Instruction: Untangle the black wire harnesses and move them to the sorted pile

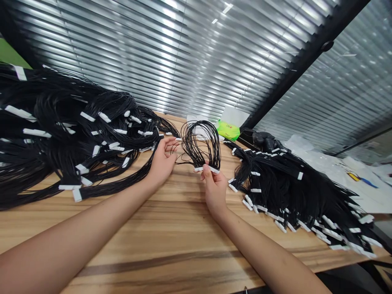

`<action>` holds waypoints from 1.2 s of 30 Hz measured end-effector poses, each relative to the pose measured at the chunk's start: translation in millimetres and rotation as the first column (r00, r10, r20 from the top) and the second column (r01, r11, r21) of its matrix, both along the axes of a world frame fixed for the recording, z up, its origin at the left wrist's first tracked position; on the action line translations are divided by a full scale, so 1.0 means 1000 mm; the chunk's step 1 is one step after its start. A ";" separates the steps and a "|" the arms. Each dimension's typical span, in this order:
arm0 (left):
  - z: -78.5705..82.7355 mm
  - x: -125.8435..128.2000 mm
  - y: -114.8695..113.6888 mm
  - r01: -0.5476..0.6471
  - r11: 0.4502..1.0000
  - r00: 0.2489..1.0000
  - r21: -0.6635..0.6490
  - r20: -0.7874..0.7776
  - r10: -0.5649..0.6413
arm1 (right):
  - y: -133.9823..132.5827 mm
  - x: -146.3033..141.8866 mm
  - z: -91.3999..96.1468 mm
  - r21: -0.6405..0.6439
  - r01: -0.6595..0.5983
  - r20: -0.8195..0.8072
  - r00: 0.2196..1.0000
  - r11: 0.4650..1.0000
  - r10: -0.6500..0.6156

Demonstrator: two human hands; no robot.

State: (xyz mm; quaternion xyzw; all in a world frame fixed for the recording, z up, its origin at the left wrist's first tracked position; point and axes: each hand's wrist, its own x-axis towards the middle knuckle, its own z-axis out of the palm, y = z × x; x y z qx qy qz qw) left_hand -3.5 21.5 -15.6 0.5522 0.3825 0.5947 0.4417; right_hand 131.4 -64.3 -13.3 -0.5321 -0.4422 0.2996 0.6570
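– In the head view, can any lettering be read on the bright green plastic packet (227, 130)?
– A small red mark is seen; the print is too small.
– Where is the looped bundle of thin black wires (215, 149) held?
– Over the brown wood-grained table (171, 232), its white plastic connectors (214, 169) clamped between thumb and fingers of the right hand (216, 192). The left hand (162, 161) is held beside it, fingers parted; whether wires are touched cannot be told.
– And around?
– A tangled black wire heap (55, 106) is piled at left, a fanned black wire heap (275, 196) at right; ribbed silvery slats (122, 49) are seen behind.
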 end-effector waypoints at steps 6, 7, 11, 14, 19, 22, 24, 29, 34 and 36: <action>-0.001 -0.006 -0.002 -0.035 0.980 0.951 0.196 -0.294 0.093 | -0.002 -0.001 0.002 0.005 -0.015 -0.002 1.000 1.000 0.015; 0.000 -0.007 -0.003 -0.041 0.974 0.942 0.222 -0.317 0.112 | -0.002 -0.001 0.002 0.008 -0.018 -0.004 1.000 1.000 0.018; 0.001 -0.008 -0.004 -0.064 0.954 0.908 0.293 -0.380 0.178 | -0.003 -0.001 0.000 0.011 -0.043 -0.014 0.999 0.999 0.043; 0.003 -0.008 -0.006 -0.047 0.937 0.899 0.346 -0.395 0.191 | -0.004 -0.002 0.001 0.008 -0.055 0.000 0.998 0.998 0.055; 0.006 -0.008 -0.008 -0.046 0.923 0.892 0.383 -0.400 0.211 | -0.004 -0.003 0.004 -0.002 -0.068 0.020 0.998 0.998 0.068; 0.008 -0.009 -0.008 -0.079 0.914 0.885 0.397 -0.395 0.248 | -0.004 -0.003 0.004 -0.006 -0.081 0.020 0.997 0.997 0.081; 0.009 -0.010 -0.008 -0.102 0.909 0.876 0.403 -0.396 0.274 | -0.004 -0.002 0.002 -0.007 -0.083 0.021 0.996 0.996 0.084; 0.006 -0.010 -0.009 -0.088 0.907 0.855 0.412 -0.436 0.281 | -0.004 -0.002 0.001 0.001 -0.085 0.010 0.996 0.996 0.085; 0.007 -0.010 -0.011 -0.097 0.887 0.861 0.451 -0.409 0.302 | -0.004 -0.002 0.002 -0.007 -0.076 -0.003 0.997 0.997 0.076; 0.009 -0.009 -0.012 -0.108 0.883 0.856 0.457 -0.409 0.316 | -0.003 -0.001 0.001 -0.012 -0.068 -0.006 0.998 0.998 0.068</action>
